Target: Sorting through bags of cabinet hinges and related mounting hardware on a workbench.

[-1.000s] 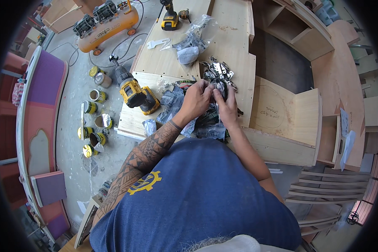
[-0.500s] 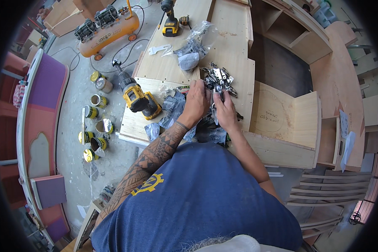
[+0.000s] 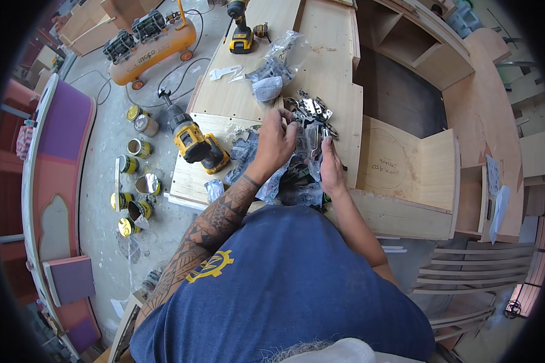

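My left hand [image 3: 276, 144] is closed, its thumb and fingertips pressed together over the workbench; what they pinch, if anything, is hidden. Close by on the right, my right hand [image 3: 332, 166] grips a small shiny metal hinge [image 3: 326, 133] near its fingertips. Between the hands lies a crumpled clear plastic wrapper [image 3: 312, 145]. Just beyond them is a heap of metal cabinet hinges [image 3: 312, 109]. Torn plastic packets [image 3: 243, 151] cover the wood on the left and below my hands.
A yellow-black cordless drill [image 3: 194, 136] lies left of my hands; another drill [image 3: 240, 33] stands farther off. A clear bag of parts [image 3: 277, 66] sits beyond the hinges. Paint cans [image 3: 140, 148] and an orange compressor [image 3: 154, 51] are on the floor. An open wooden cabinet [image 3: 399, 160] is on the right.
My hands have drawn apart; the right moved down and slightly right, the left slightly left. The plastic wrapper between them now shows more. The view has shifted slightly.
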`<state>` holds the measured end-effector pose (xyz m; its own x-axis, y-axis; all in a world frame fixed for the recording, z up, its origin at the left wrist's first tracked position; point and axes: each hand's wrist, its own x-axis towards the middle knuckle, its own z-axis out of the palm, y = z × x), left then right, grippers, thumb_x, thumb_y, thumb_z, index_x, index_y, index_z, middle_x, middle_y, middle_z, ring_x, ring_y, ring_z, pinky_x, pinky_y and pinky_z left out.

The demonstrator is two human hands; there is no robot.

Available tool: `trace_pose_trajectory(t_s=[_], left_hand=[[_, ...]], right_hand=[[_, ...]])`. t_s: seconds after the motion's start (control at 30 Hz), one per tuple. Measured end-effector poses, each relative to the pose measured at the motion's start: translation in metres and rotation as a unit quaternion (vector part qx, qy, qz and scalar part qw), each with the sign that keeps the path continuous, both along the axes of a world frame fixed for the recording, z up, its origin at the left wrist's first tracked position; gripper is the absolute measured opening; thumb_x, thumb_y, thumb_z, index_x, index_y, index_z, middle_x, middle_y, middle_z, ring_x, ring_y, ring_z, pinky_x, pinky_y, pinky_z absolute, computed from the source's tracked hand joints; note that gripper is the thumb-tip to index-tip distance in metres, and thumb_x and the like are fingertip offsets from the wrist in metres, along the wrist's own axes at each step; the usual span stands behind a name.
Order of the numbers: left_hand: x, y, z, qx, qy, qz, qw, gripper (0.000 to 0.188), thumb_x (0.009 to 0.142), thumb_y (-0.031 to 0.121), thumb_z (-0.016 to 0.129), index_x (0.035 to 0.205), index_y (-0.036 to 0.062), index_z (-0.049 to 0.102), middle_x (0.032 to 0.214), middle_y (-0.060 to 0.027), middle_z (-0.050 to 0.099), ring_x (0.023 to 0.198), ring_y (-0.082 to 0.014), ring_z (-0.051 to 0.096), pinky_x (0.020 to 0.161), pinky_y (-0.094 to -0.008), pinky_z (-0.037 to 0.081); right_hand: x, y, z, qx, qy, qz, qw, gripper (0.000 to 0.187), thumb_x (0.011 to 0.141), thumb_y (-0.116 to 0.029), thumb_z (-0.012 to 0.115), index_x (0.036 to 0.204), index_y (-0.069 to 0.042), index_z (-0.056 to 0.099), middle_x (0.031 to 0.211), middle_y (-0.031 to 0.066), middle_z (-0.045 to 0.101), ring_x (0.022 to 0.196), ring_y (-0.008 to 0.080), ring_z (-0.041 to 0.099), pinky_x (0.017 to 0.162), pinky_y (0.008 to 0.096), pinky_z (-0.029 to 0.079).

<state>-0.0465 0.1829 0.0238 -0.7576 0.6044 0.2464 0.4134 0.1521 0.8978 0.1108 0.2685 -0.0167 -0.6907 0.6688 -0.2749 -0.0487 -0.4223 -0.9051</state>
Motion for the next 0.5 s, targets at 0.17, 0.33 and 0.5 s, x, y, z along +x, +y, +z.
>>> trace_pose_trajectory(t_s=[0.17,0.33,0.5], left_hand=[[0.007,-0.005,0.016,-0.057,-0.075,-0.186,0.978,0.026,0.095,0.021,0.077,0.103,0.0004,0.064,0.079,-0.0039,0.063,0.072,-0.0112,0.056,0.065,-0.0316,0.048],[0.015,-0.009,0.011,-0.047,-0.126,-0.198,0.971,0.030,0.089,0.020,0.082,0.102,0.0004,0.063,0.079,-0.0026,0.061,0.075,-0.0105,0.057,0.068,-0.0314,0.051],[0.020,-0.007,-0.003,-0.033,-0.058,-0.236,0.970,0.033,0.088,0.013,0.081,0.111,-0.0032,0.063,0.092,-0.0114,0.067,0.086,-0.0166,0.071,0.077,-0.0339,0.057]], right_hand=[[-0.007,-0.005,-0.002,0.073,0.105,0.018,0.992,0.065,0.116,-0.053,0.034,0.152,0.000,0.048,0.146,0.0078,0.053,0.137,0.0181,0.047,0.121,0.0346,0.031],[-0.008,0.001,-0.005,-0.025,0.121,-0.002,0.992,0.067,0.115,-0.055,0.039,0.151,0.000,0.049,0.146,0.0081,0.057,0.135,0.0190,0.053,0.118,0.0354,0.038],[-0.009,0.008,-0.006,-0.124,0.142,-0.027,0.982,0.041,0.115,-0.043,0.044,0.137,-0.010,0.056,0.125,0.0054,0.068,0.117,0.0186,0.065,0.106,0.0385,0.049]])
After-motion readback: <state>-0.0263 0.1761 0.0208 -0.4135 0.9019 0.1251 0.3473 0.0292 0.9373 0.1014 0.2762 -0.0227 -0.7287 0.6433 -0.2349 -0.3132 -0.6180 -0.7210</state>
